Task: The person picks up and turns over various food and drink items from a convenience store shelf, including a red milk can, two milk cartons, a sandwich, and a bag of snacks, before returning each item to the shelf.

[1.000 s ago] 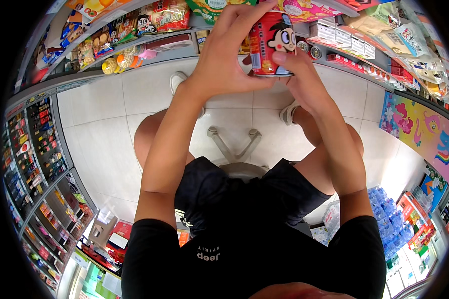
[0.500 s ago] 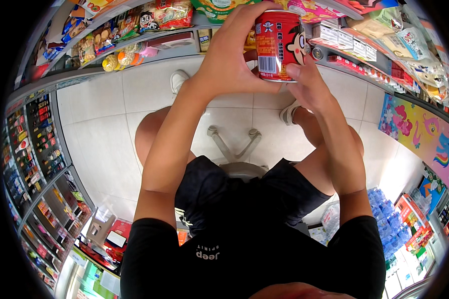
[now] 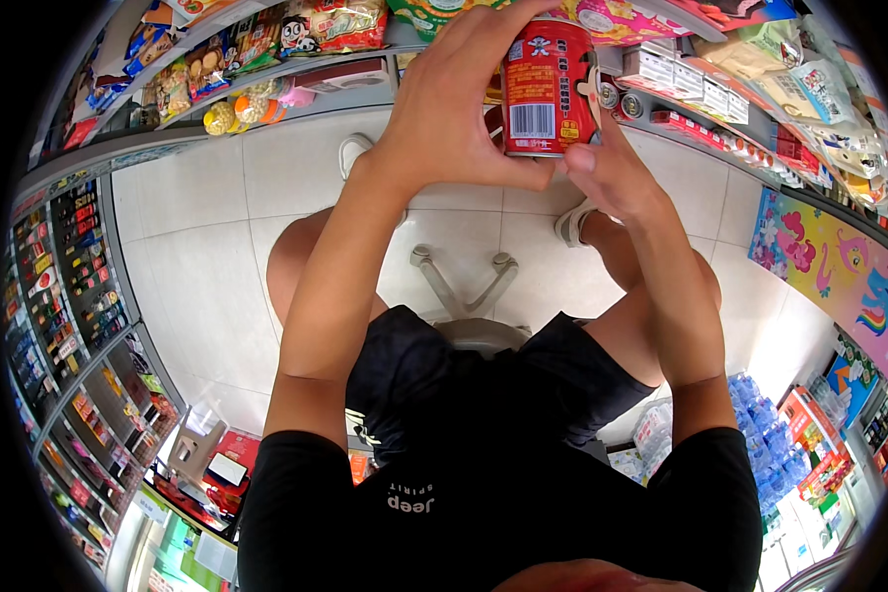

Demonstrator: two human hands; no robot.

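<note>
A red can (image 3: pixel 543 91) with a barcode and small printed text facing me is held up in front of the shelf. My left hand (image 3: pixel 456 113) is wrapped round its left side, the thumb lying along the bottom edge and fingers reaching over the top. On the lower right side of the can rests my right hand (image 3: pixel 617 168), its thumb near the bottom rim and its other fingers partly hidden behind the can. The can stands roughly upright between both hands.
Ahead, a shelf holds snack bags (image 3: pixel 333 28), white boxes (image 3: pixel 673 79) and metal-topped cans (image 3: pixel 629 105). Racks of small goods (image 3: pixel 89 266) line the left. A stool base (image 3: pixel 464 286) stands between my legs. Bottled water packs (image 3: pixel 765 434) sit at lower right.
The can has turned between my hands, so the barcode side faces me more and the cartoon face has rotated out toward the right edge. Both hands keep nearly the same place.
</note>
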